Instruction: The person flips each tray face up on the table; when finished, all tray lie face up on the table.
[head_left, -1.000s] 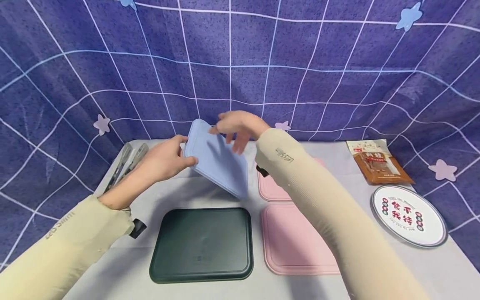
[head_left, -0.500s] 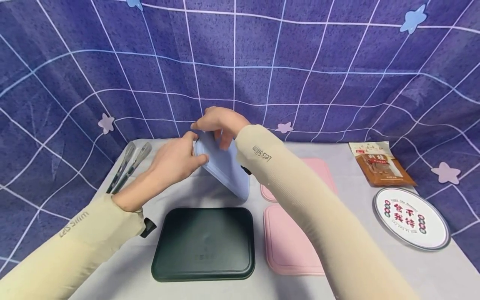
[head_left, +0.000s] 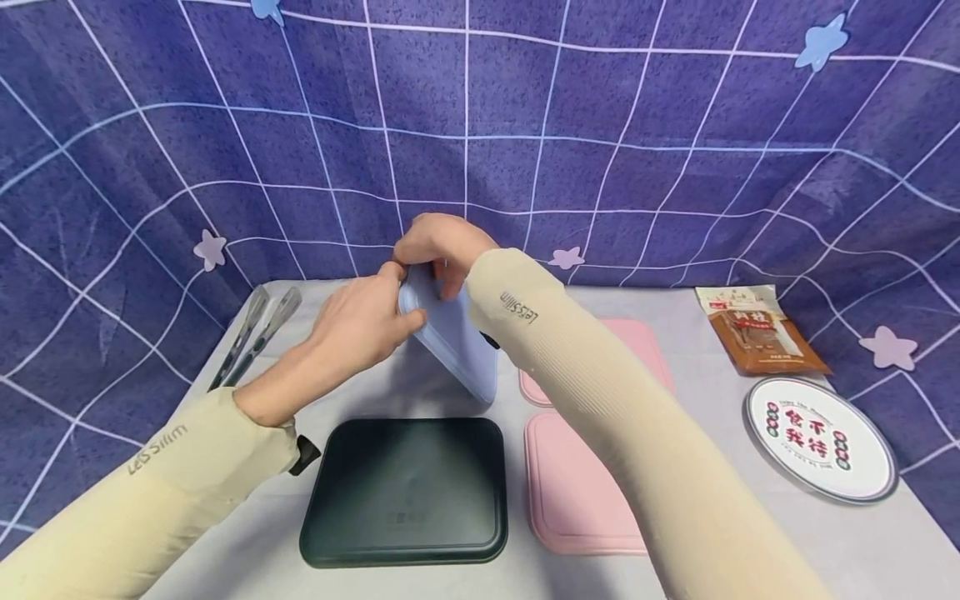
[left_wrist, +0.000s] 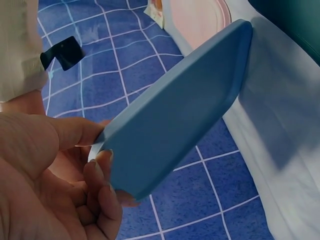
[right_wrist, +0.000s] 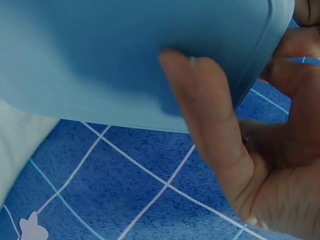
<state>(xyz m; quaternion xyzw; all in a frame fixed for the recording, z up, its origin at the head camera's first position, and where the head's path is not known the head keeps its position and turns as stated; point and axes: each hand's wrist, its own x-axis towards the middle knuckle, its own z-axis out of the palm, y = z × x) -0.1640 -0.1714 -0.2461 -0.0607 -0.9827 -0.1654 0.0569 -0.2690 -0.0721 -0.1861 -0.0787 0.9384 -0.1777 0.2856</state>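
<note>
A light blue rectangular tray (head_left: 459,346) with rounded corners is held tilted on edge, its low corner near the cloth behind a dark green tray (head_left: 405,492). My left hand (head_left: 363,312) pinches its upper left corner, thumb on the near side. At the same end, my right hand (head_left: 442,242) grips the far upper corner. In the right wrist view, two fingers (right_wrist: 215,100) of that hand reach across the tray's face. The left wrist view shows the tray's hollow side and raised rim, with the left fingers (left_wrist: 102,200) curled at its end.
Two pink trays, a near one (head_left: 581,492) and a far one (head_left: 637,342), lie partly under the right sleeve. Tongs (head_left: 258,329) lie at the left. A brown food packet (head_left: 765,333) and a white oval plate (head_left: 862,437) are at the right. A blue curtain (head_left: 637,167) hangs behind.
The right hand has come left and taken hold of the blue tray's far corner. The left hand has shifted slightly right, and the tray has turned more edge-on.
</note>
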